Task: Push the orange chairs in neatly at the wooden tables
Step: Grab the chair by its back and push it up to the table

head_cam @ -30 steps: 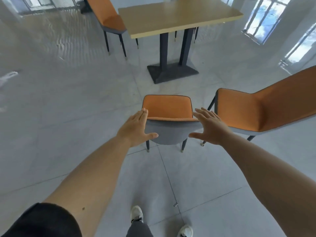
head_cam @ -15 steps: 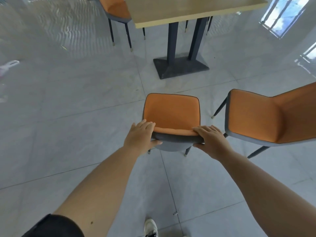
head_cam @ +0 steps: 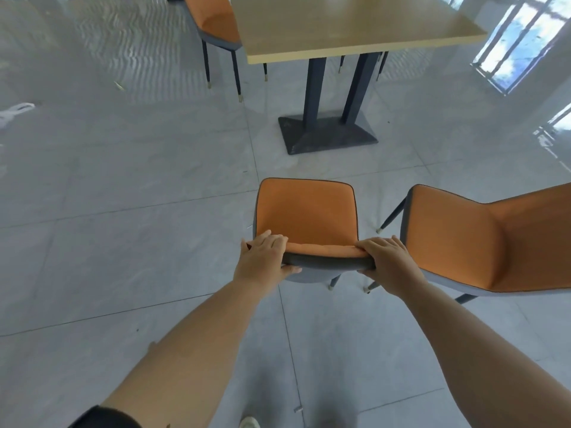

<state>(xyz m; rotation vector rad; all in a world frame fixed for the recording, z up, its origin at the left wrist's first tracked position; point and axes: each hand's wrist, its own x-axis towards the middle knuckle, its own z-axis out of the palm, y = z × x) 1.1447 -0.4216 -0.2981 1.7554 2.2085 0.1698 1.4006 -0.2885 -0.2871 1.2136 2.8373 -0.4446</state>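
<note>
The near orange chair [head_cam: 306,213] stands on the grey tiled floor [head_cam: 123,242] directly ahead of the person, its seat facing away toward the wooden table [head_cam: 355,26], with open floor between the seat's front edge and the table's dark pedestal base [head_cam: 327,135]. Both hands are clamped on the top edge of its backrest. The left hand [head_cam: 262,257] grips the left corner, fingers folded over the orange front and the thumb pressed against the grey back. The right hand [head_cam: 391,264] grips the right corner the same way, fingers curled over the top rim. The hands sit apart, the width of the backrest between them.

Just to the right of the right hand, a second orange chair [head_cam: 494,239] stands angled, its seat turned toward the held chair and its near edge close beside the right wrist. Well beyond the left hand, at the table's far left side, a third orange chair [head_cam: 216,20] stands on thin dark legs. Below the forearms, the tip of a white shoe [head_cam: 248,423] shows at the frame's bottom edge.
</note>
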